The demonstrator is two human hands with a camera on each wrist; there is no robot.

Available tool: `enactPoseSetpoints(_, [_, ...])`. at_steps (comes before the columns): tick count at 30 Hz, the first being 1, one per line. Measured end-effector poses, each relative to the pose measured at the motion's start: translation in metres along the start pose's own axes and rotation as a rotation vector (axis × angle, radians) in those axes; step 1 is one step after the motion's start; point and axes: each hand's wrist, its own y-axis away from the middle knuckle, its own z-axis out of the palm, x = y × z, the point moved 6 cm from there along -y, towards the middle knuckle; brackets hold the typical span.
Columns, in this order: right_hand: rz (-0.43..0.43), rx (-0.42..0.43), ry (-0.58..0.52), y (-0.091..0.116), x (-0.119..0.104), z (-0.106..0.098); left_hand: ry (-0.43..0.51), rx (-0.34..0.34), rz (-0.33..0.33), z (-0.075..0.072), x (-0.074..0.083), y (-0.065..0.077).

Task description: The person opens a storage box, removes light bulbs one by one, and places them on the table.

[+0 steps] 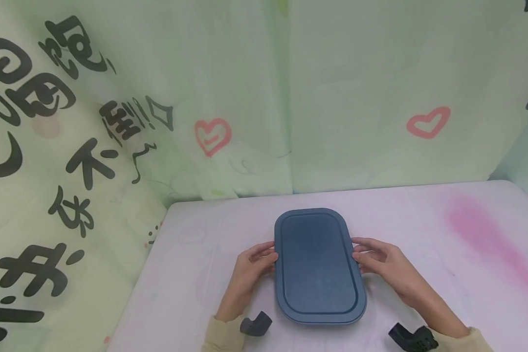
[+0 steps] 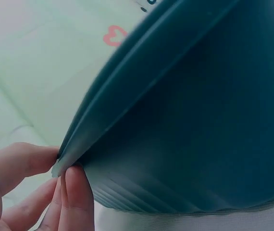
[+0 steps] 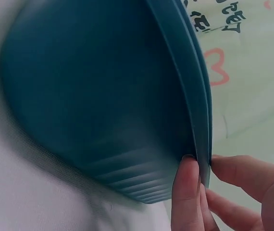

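One blue lidded box (image 1: pixel 319 266) sits on pinkish table (image 1: pixel 189 274), left hand (image 1: pixel 249 271) and right hand (image 1: pixel 389 266) fingers pinching opposite edges.

Lidded container (image 1: pixel 319 274), blue, oblong, with rounded corners. The flat lid (image 1: pixel 314 254), bordered by a groove parallel to its edge, is in place on top; the side wall (image 2: pixel 199 125) bears slanting parallel ridges. The container stands upright on the tabletop (image 1: pixel 189 274), long axis running fore and aft, far end slightly leftward.
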Motion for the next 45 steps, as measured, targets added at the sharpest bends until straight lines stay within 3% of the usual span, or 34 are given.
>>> enactPoseSetpoints(8, [0.041, 0.010, -0.027, 0.0007, 0.0033, -0.0018, 0.022, 0.003, -0.021, 0.0000, -0.0014, 0.0002])
enactPoseSetpoints(19, [0.018, 0.003, -0.066, 0.0021, 0.0012, -0.0003, 0.062, -0.009, -0.044, -0.0005, -0.0060, -0.0011])
enactPoseSetpoints(45, [0.033, 0.001, -0.025, 0.0032, -0.0016, -0.0028, 0.063, 0.007, -0.046, -0.0004, -0.0035, -0.0001])
